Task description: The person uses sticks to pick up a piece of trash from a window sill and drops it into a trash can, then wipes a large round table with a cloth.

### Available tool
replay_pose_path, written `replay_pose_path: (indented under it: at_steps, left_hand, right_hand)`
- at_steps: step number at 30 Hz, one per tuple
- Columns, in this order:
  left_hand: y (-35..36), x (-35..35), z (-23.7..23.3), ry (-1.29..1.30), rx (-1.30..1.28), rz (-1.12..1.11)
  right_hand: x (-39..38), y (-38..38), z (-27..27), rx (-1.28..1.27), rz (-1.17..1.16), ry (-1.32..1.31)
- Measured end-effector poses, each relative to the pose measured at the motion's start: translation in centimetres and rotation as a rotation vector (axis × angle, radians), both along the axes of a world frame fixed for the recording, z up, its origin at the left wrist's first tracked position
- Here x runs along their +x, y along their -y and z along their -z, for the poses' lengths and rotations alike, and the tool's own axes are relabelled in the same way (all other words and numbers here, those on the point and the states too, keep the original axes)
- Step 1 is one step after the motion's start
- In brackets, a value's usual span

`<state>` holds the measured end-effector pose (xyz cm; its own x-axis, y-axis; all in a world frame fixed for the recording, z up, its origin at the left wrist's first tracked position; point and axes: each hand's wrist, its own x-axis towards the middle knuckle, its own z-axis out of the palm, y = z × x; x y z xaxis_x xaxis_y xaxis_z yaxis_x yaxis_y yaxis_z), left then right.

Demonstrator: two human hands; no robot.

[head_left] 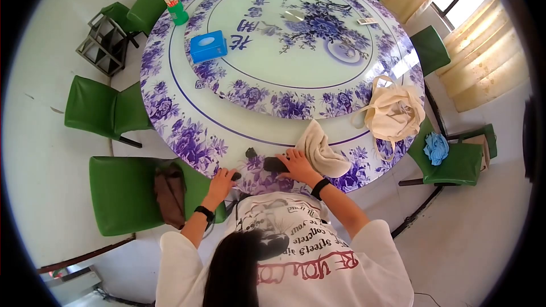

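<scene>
My left hand (pixel 222 185) is at the near table edge, fingers curled around a small black object (pixel 236 176) whose kind I cannot make out. My right hand (pixel 299 167) lies farther right on the tabletop, with its fingers closed over the right end of a black oblong object (pixel 274 165). Between and beyond the hands sits a small dark lump (pixel 251 152). A folded beige cloth (pixel 321 150) lies just right of my right hand. Both wrists wear black bands.
The round, purple-flowered glass table (pixel 250 128) carries a raised turntable (pixel 273 88). On them are a blue tissue box (pixel 208 47), a green toothpick holder (pixel 178 14) and a cream tote bag (pixel 395 115). Green chairs (pixel 91 108) surround it; one holds a brown bag (pixel 170 194), another a blue cloth (pixel 436 148).
</scene>
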<state>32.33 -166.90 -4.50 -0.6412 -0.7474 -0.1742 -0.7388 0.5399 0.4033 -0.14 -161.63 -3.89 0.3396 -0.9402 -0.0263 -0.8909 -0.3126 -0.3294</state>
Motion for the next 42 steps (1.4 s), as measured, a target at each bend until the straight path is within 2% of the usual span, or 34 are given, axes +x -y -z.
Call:
replay_pose_path:
  at_steps: [4,7,8,11,12,15,18,21,24,29,33,37,40,42]
  left_hand:
    - [0.5,-2.0,-1.2,-0.156,0.152,-0.092]
    - [1.1,-5.4,-2.5,-0.142,0.192,0.031]
    - [1.2,-6.5,-1.9,-0.248,0.158,0.080]
    - [1.6,-9.9,-2.0,-0.337,-0.029,0.312]
    - [1.5,-10.7,-2.0,-0.263,-0.099,0.346]
    - [1.8,-11.3,-1.0,-0.239,-0.032,0.386]
    - [2.0,-10.6,-1.4,-0.283,-0.087,0.308]
    - [3.2,-9.6,-2.7,-0.315,-0.352,0.135]
    - [4.3,-7.4,-1.1,-0.218,-0.322,0.124]
    - [4.9,-6.0,0.8,-0.294,-0.166,0.104]
    - [4.2,-9.3,-1.9,-0.447,-0.077,0.057]
    - [2.8,-13.7,-2.4,-0.529,-0.011,0.164]
    - [2.1,-15.9,-1.5,-0.543,-0.029,0.416]
    - [1.8,-16.2,1.0,-0.468,-0.026,0.610]
  right_hand:
    - [-0.2,-0.3,-0.8,0.160,-0.045,0.114]
    - [0.3,-1.0,-1.2,0.196,-0.017,0.232]
    - [0.4,-0.9,-1.4,0.202,0.000,0.274]
    - [0.7,-0.8,-1.6,0.109,0.032,0.372]
    - [0.7,-0.8,-2.0,0.062,0.041,0.398]
    - [-0.1,-1.5,-3.4,0.080,0.120,0.455]
    - [-2.1,-2.4,-3.3,0.157,0.185,0.481]
    - [-4.0,-3.9,-4.2,0.122,0.369,0.239]
    - [-5.8,-5.6,-1.6,-0.113,0.347,0.112]
    - [-5.1,-7.1,-0.6,-0.022,0.433,0.101]
    - [-4.7,-7.7,1.3,-0.097,0.393,0.159]
    - [-4.0,-8.2,1.0,-0.062,0.396,0.228]
    - [-4.2,-8.3,0.3,-0.071,0.372,0.237]
    - [-4.3,-8.8,0.3,-0.074,0.371,0.257]
